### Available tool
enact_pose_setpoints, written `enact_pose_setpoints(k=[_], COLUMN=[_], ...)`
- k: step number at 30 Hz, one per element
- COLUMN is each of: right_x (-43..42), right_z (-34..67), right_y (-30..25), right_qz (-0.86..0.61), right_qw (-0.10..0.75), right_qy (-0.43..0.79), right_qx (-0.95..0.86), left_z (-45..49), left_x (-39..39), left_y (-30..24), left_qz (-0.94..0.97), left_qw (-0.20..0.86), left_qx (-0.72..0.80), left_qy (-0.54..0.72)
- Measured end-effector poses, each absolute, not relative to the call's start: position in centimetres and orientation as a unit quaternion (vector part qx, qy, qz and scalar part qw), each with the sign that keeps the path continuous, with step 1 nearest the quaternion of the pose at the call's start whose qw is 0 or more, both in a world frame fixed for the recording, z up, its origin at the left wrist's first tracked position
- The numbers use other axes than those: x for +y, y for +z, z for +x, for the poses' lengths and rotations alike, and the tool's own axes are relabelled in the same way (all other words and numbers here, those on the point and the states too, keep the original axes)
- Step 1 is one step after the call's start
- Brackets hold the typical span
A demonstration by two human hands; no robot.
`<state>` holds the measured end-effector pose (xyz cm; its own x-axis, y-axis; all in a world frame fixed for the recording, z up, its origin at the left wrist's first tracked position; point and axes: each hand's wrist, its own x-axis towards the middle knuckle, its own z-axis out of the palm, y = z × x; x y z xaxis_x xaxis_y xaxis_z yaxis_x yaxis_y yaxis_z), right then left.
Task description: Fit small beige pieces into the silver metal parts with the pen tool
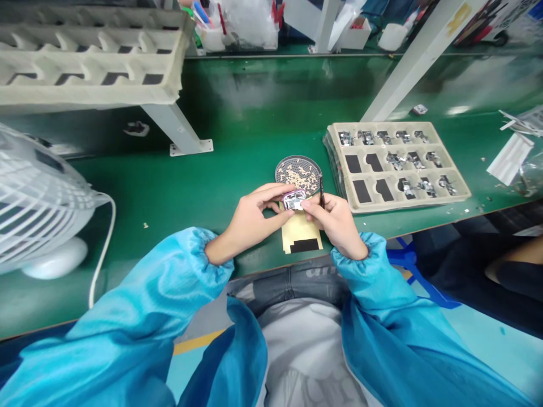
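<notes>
My left hand [261,215] is closed around the edge of a small electronic housing [293,199] with a purple rim and silvery parts inside. My right hand [333,219] pinches at the housing's right side with thumb and finger. A slim dark tool [321,191] sticks up from between the right fingers; its exact kind is hard to make out. Just beyond the hands sits a round dark dish [292,163] of small tan pieces. Below the housing lies a yellow sheet [299,230] with a black strip [304,245] at its near end.
To the right stands a cream tray [401,208] with several small assemblies in its pockets. A white fan [38,198] and its cord occupy the left. Another moulded tray [97,93] rests on a raised shelf. A slanted post [407,68] rises behind the right tray. Someone's leg shows at far right.
</notes>
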<state>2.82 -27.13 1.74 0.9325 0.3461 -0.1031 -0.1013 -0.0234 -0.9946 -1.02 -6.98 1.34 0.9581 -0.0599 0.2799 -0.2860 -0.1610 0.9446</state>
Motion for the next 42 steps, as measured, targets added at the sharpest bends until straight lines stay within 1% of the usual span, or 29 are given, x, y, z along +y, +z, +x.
enact_pose_setpoints(k=[9,13,16,20,25,35,42], right_x=[-27.0,-26.9,-26.8,-26.7,-26.9,-27.0,-26.9], right_z=[3.0,3.0,3.0,3.1,3.1,2.8,2.7], right_y=[1.4,1.2,1.1,1.1,1.0,0.7,0.8], right_qz=[-0.708,-0.713,-0.717,-0.711,-0.693,-0.706,-0.697], right_qw=[0.683,0.677,0.675,0.69,0.7,0.69,0.701], right_qy=[0.156,0.158,0.151,0.109,0.141,0.124,0.121], right_qx=[-0.088,-0.086,-0.083,-0.085,-0.098,-0.101,-0.089], left_z=[-1.1,-1.3,-1.4,-1.3,-1.2,-1.0,-1.2], left_x=[-6.9,-7.1,-7.2,-7.2,-7.2,-7.2,-7.2], left_y=[1.6,1.8,2.0,2.1,2.1,1.9,2.1], left_qz=[0.809,0.818,0.811,0.767,0.709,0.705,0.714], left_qw=[0.538,0.525,0.548,0.631,0.704,0.706,0.698], left_qx=[-0.171,-0.169,-0.141,-0.09,-0.043,-0.073,-0.048], left_qy=[0.162,0.164,0.147,0.079,-0.008,0.004,-0.03])
